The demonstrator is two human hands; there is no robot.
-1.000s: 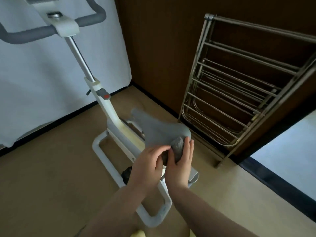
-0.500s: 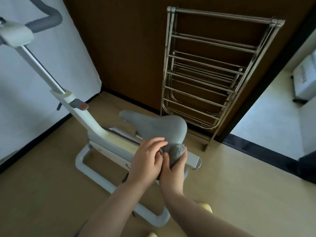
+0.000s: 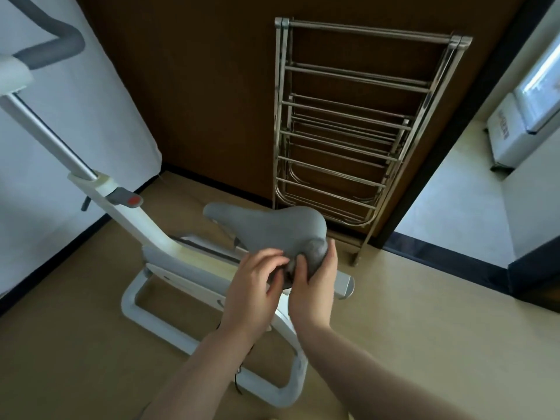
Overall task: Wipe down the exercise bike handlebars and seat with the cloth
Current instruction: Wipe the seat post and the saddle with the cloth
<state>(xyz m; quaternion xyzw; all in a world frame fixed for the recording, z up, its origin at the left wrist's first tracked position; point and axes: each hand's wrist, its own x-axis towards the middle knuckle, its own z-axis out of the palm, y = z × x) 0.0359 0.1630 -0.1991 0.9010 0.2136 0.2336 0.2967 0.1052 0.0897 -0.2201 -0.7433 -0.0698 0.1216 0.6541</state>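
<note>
A person's two bare hands are working together at the wide rear end of a grey exercise bike seat (image 3: 266,228), seen from above. The right hand (image 3: 316,280) is cupping a bunched grey cloth (image 3: 316,251) against the seat's back edge, fingers curled around it. The left hand (image 3: 253,286) is sitting just beside it, fingertips curled and touching the cloth. The white bike frame (image 3: 157,241) is standing on a tan floor (image 3: 424,313), its grey handlebar (image 3: 57,47) showing at upper left. A folded metal drying rack (image 3: 357,128) is leaning against a dark brown wall behind.
</note>
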